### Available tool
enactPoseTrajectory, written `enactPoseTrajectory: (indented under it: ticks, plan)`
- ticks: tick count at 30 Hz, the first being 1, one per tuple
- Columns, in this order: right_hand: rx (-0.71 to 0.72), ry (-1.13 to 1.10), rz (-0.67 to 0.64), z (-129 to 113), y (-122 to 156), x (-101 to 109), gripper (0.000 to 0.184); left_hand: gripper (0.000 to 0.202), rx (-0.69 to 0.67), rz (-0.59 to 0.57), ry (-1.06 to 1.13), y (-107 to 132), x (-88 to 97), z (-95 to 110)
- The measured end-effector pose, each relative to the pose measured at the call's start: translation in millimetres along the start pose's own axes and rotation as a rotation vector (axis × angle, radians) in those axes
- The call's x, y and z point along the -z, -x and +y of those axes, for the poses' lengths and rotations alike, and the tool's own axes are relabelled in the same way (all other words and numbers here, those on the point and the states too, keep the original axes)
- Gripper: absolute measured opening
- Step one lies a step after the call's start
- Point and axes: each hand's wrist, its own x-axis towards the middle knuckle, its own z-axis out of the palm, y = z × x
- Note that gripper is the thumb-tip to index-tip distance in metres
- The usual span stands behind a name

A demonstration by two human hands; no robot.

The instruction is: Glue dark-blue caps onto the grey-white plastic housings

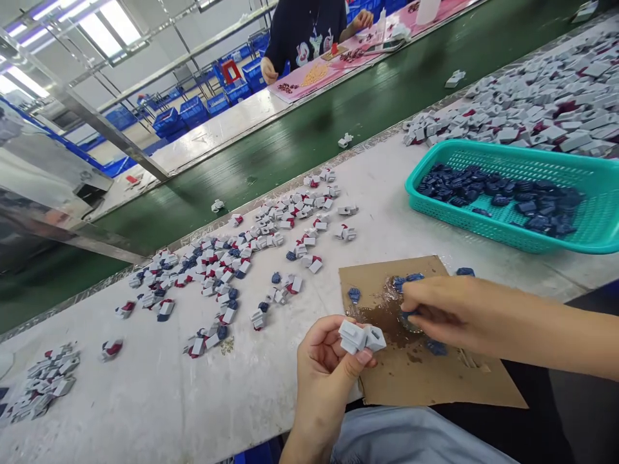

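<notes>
Between the thumb and fingers of my left hand is a light grey plastic part with a blocky shape and a hole in one face. My right hand is over the cardboard sheet, its fingers pinched on a dark blue plastic piece that is mostly hidden by them. More dark blue pieces lie around it on the cardboard, one of them near the left edge. A wet brown stain spreads under the right fingertips.
A teal basket of dark blue pieces stands at the right. Grey parts are heaped behind it. Grey, red and blue assemblies cover the table's left middle. Beyond runs a green conveyor belt, with a person seated across it.
</notes>
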Motion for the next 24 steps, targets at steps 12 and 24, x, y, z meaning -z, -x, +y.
enactPoseTrajectory:
  ticks: [12,24]
  plan:
    - [-0.129,-0.443,-0.002,-48,-3,15,0.009,0.022,-0.088,-0.254,-0.117,3,9.3,1]
    - [-0.366,-0.865,-0.159,-61,-12,0,0.032,0.035,-0.432,-0.210,-0.537,4,19.5,-40]
